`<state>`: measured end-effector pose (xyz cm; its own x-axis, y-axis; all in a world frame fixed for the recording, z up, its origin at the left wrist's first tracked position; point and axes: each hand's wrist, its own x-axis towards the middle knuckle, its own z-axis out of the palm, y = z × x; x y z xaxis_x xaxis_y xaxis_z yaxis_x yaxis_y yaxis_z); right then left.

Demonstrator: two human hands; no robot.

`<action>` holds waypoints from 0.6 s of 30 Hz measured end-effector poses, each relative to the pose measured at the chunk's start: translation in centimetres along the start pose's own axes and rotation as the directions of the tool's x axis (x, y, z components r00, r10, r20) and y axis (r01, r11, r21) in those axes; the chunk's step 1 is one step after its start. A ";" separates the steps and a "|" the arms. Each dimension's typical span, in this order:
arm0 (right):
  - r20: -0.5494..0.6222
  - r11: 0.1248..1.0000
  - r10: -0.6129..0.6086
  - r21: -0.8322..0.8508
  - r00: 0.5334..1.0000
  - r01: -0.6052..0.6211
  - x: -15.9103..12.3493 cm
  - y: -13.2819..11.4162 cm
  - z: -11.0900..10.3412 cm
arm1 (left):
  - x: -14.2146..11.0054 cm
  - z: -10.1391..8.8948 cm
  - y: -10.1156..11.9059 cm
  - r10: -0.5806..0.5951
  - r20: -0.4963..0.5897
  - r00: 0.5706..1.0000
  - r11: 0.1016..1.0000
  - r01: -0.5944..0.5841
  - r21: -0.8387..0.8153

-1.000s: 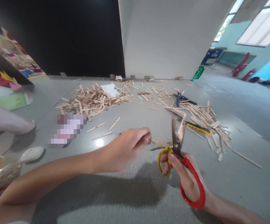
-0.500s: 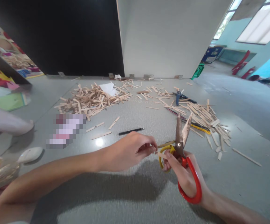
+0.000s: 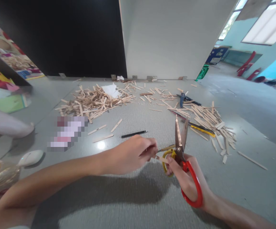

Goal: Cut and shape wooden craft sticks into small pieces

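My right hand (image 3: pixel 185 178) is closed around scissors (image 3: pixel 182 152) with one red and one yellow handle. Their blades point away from me and stand apart, with nothing between them. Thumb and fingertips of the same hand pinch a short piece of wooden stick (image 3: pixel 162 160). Just left of that piece, my left hand (image 3: pixel 135 156) is closed in a pinch; its fingertips hide whatever is in them. A thin yellowish strip (image 3: pixel 166 148) shows between the left fingertips and the scissors; I cannot tell whether it is held.
A large heap of wooden sticks (image 3: pixel 87 103) lies back left, another pile (image 3: pixel 206 117) to the right. A black pen (image 3: pixel 134 134) lies beyond my left hand. Blue-handled pliers (image 3: pixel 182 100), a yellow cutter (image 3: pixel 203 129) and a white mouse (image 3: pixel 31 158) are around. Upright panels (image 3: pixel 171 41) border the back.
The scissors have tilted and shifted slightly left in my right hand, and the blades sit a little closer together. My left fingertips have drawn slightly left, away from the stick piece.
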<state>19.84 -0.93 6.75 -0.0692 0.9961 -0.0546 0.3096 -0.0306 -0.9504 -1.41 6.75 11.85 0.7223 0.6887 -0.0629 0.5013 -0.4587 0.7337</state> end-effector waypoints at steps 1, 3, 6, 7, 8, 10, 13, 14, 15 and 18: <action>0.001 1.000 0.000 0.001 1.000 0.000 0.0 -0.1 0.0 | 0.0 0.0 -0.1 0.000 -0.004 1.000 1.000 0.000 0.004; 0.009 1.000 0.009 0.003 1.000 -0.009 0.1 -0.3 0.0 | 0.1 0.0 -0.4 0.020 -0.022 1.000 1.000 -0.020 0.017; 0.031 1.000 0.025 -0.012 0.999 -0.025 0.3 -0.6 0.2 | 0.2 0.1 -0.8 0.055 -0.015 0.998 0.998 -0.054 0.019; 0.031 0.999 0.030 -0.022 0.999 -0.030 0.3 -0.7 0.2 | 0.2 0.1 -0.9 0.049 0.002 0.999 0.999 -0.049 0.011; 0.026 0.999 0.039 -0.030 0.999 -0.038 0.4 -0.7 0.2 | 0.2 0.1 -1.0 0.038 0.020 0.999 0.999 -0.038 -0.001; 0.005 0.998 0.060 -0.031 0.998 -0.060 0.4 -0.7 0.2 | 0.3 -0.1 -0.9 0.007 0.046 0.999 0.999 -0.006 -0.034; 0.003 0.998 0.055 -0.017 0.998 -0.055 0.4 -0.5 0.2 | 0.2 -0.3 -0.4 -0.003 0.066 0.998 0.996 0.009 -0.090; 0.009 0.999 0.046 -0.016 0.999 -0.046 0.3 -0.4 0.1 | 0.2 -0.4 -0.3 0.000 0.069 0.998 0.995 0.007 -0.104; 0.012 0.999 0.038 -0.014 0.999 -0.038 0.3 -0.3 0.1 | 0.2 -0.4 -0.2 0.002 0.070 0.998 0.994 0.005 -0.111; 0.008 0.999 0.048 0.005 0.999 -0.048 0.2 0.0 0.0 | 0.2 -0.5 -0.1 -0.015 0.092 0.996 0.992 0.026 -0.125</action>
<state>19.78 -0.71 6.72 -0.0615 0.9928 -0.1025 0.3083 -0.0788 -0.9480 -1.52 7.22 12.05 0.7555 0.6409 -0.1359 0.4567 -0.3665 0.8106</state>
